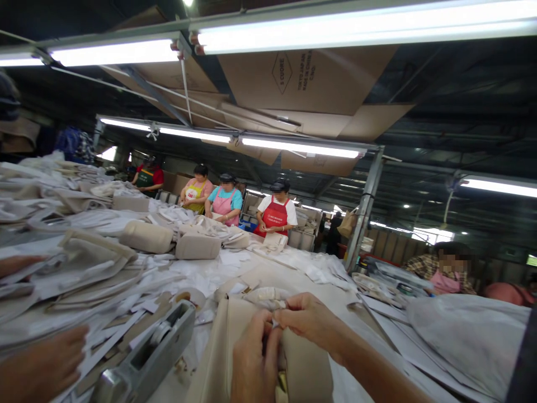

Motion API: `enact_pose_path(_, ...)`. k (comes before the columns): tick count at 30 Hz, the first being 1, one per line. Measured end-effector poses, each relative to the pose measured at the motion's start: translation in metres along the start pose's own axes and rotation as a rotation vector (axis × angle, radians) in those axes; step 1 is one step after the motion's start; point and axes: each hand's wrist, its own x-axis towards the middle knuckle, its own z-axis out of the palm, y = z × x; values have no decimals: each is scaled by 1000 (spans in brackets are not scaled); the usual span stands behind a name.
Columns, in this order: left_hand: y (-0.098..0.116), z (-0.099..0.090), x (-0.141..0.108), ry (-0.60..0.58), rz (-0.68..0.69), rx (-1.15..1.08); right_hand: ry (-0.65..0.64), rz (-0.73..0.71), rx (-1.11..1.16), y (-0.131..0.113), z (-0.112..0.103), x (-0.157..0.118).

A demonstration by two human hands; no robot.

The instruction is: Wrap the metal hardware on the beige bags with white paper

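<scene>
A beige handbag [308, 364] stands upright close in front of me, with gold-coloured metal [282, 383] on its front. My left hand [255, 355] and my right hand [308, 322] meet over its top, thumbs and fingertips pinched together. Between them shows a small whitish bit, too small to name. Just behind the fingertips lies a pale wrapped strap or handle [268, 294], touching the bag's top. To the left of the bag rests a grey metal tape dispenser [155, 347], apart from both hands; a roll of tape [188, 296] sits at its far end.
At the left edge a co-worker's hands [46, 364] are near pale bags and wrapping [92, 263]. Two beige bags [198, 246] stand further back. Several people in aprons work across the table. A metal post [364, 207] and a plastic-covered pile [465, 330] are to the right.
</scene>
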Motion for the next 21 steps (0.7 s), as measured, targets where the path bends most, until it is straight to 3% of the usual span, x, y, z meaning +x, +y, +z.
enact_pose_path(4, -5, 0, 7, -52, -109, -36, 13, -9, 13, 2, 0, 2)
enact_pose_path(9, -1, -1, 21, -78, -354, -389, -125, -5, 199, 13, -3, 3)
enact_pose_path(12, 2, -6, 27, -154, -444, -532, -121, 30, 287, 18, -1, 4)
enact_pose_path(21, -5, -4, 34, -135, -370, -519, 116, 38, 403, 22, 27, 14)
